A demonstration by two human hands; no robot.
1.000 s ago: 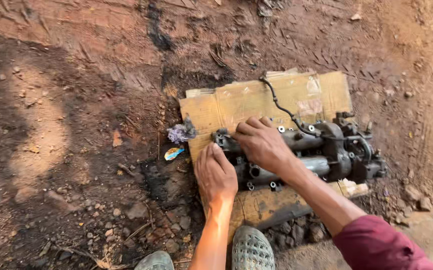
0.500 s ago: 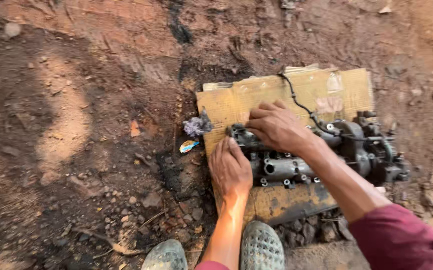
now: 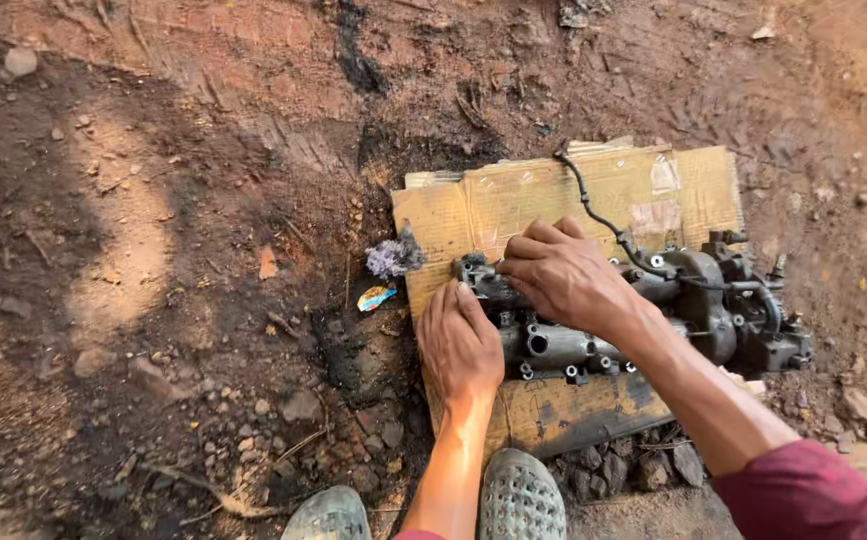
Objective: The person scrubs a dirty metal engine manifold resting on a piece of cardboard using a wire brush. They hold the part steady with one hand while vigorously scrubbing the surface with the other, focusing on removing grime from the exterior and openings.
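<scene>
Bare reddish-brown dirt ground, oil-stained. On it a flattened tan cardboard sheet. On the cardboard lies a dark grey, greasy metal engine part, black hose running off it. Right hand lies on its left end, fingers curled over it, gripping. Left hand flat, fingers extended, pressing against the part's left end. Grey rag wad just left of the cardboard.

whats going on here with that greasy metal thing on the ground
A person crouches over a grimy engine part lying on a sheet of cardboard on bare dirt. The right hand grips its upper left end, and the left hand presses flat at the same end. A dark hose curls off the part. Grey perforated shoes show below.
</scene>
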